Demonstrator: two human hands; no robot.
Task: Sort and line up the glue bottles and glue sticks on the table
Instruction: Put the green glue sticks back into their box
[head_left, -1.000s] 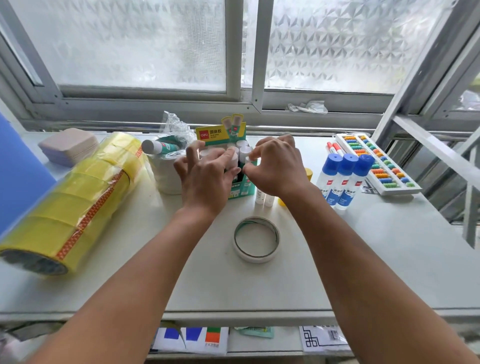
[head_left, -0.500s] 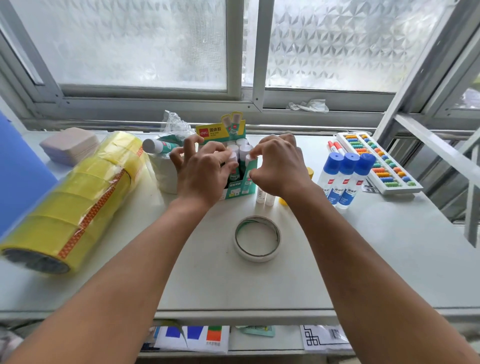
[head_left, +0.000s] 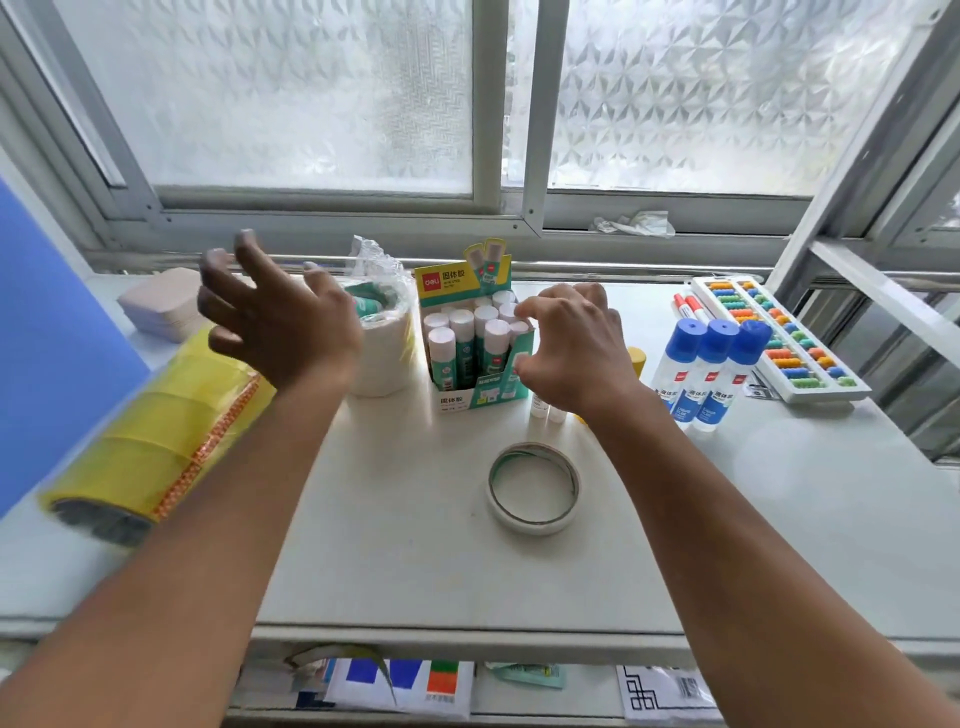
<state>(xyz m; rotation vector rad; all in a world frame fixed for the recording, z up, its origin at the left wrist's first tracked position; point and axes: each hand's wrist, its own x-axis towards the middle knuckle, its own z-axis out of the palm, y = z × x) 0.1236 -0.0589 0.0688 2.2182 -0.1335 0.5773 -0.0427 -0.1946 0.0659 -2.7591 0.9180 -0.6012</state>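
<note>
A green display box (head_left: 480, 387) stands at the middle back of the table, filled with several upright white-capped glue sticks (head_left: 470, 332). My right hand (head_left: 571, 348) hovers at the box's right side, fingers curled and apart, fingertips by the rear caps, holding nothing. My left hand (head_left: 275, 317) is raised to the left of the box, fingers spread, empty. Three blue-capped glue bottles (head_left: 709, 369) stand in a row to the right. One glue stick (head_left: 363, 306) lies on a white roll (head_left: 382, 358). Two small white sticks (head_left: 545, 410) show below my right wrist.
A ring of white tape (head_left: 532, 486) lies in front of the box. A long pack of yellow tape rolls (head_left: 156, 436) lies at the left, with a blue board (head_left: 47, 343) beyond. A colourful bead tray (head_left: 779, 332) and red markers (head_left: 691, 306) sit at the right.
My left hand has left the box and swung up and to the left, fingers spread. My right hand has loosened from the box and stays beside it.
</note>
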